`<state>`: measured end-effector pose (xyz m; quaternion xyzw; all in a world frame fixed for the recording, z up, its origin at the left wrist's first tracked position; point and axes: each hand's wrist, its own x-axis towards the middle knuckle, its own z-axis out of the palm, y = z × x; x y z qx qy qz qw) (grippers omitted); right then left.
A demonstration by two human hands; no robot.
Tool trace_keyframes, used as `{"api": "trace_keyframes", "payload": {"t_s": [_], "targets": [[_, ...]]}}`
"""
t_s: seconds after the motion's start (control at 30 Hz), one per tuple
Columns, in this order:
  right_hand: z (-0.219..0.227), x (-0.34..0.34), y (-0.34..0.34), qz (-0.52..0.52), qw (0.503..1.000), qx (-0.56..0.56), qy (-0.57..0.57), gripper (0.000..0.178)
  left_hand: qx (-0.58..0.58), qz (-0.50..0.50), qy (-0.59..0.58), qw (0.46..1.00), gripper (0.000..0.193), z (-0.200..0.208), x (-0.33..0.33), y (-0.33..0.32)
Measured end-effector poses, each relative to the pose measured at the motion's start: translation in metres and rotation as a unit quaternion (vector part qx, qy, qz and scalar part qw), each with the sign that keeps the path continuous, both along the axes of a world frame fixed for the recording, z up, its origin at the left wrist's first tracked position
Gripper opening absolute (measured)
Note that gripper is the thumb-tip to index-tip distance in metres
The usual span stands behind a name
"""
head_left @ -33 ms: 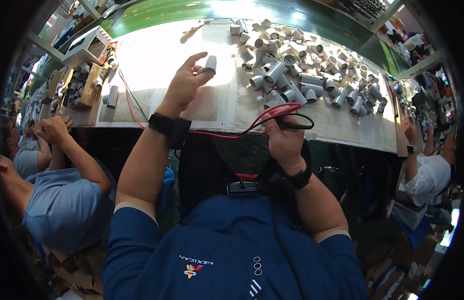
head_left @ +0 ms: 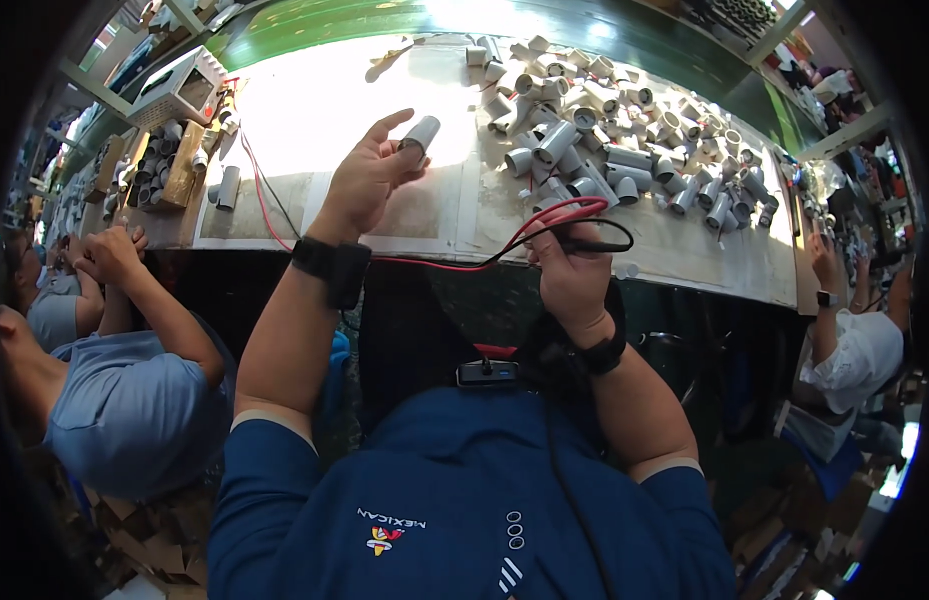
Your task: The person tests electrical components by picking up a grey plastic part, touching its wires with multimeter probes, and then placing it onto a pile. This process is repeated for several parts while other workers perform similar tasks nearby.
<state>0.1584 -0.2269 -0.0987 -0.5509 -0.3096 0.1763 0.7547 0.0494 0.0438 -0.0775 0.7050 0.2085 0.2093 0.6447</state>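
Observation:
Over the bright near-left part of the table, my left hand (head_left: 367, 180) is closed on a small light-grey cylinder (head_left: 422, 131), which tilts up to the right between thumb and fingers. The index finger stretches out beside it. At the table's front edge my right hand (head_left: 573, 278) grips a red and black pair of wire leads (head_left: 545, 217). They loop above that hand, and the tips in its fingers are partly hidden. From there the leads run left along the table edge, under my left wrist. Just beyond my right hand lies a large heap of grey-white cylindrical housings (head_left: 625, 160).
A white perforated metal box (head_left: 175, 88) stands at the far left, by a cardboard box (head_left: 175, 180) of grey cylinders. One cylinder (head_left: 228, 187) lies alone near it. Co-workers sit close on my left (head_left: 135, 400) and on my right (head_left: 845, 350).
The cylinder in my left hand has tipped further to the right and turned slightly. My right hand and the leads have shifted slightly.

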Motion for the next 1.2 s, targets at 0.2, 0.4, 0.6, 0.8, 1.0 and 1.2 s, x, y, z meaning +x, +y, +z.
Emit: {"api": "trace_keyframes", "payload": {"t_s": [0.2,0.4,0.6,0.8,1.0,1.2], "targets": [[0.023,-0.002,0.024,0.027,0.999,-0.024,0.009,0.008,-0.424,-0.089,-0.221,0.874,0.056,0.001,-0.074,-0.055],[0.019,-0.010,0.041,0.060,0.997,-0.039,0.007,0.010,-0.383,0.029,-0.169,0.908,0.053,-0.017,-0.101,-0.095],[0.006,-0.019,0.058,0.099,0.993,-0.051,0.034,0.010,-0.128,0.098,-0.099,0.982,0.055,-0.032,-0.116,-0.117],[0.006,-0.029,0.080,0.141,0.982,-0.117,0.043,0.013,0.331,0.097,-0.015,0.938,0.060,-0.055,-0.124,-0.125],[-0.003,-0.034,0.097,0.157,0.975,-0.158,-0.004,0.013,0.337,0.105,-0.021,0.935,0.060,-0.064,-0.119,-0.127],[-0.008,-0.037,0.103,0.160,0.967,-0.182,-0.085,0.013,0.329,0.105,-0.025,0.938,0.059,-0.062,-0.117,-0.125]]}}
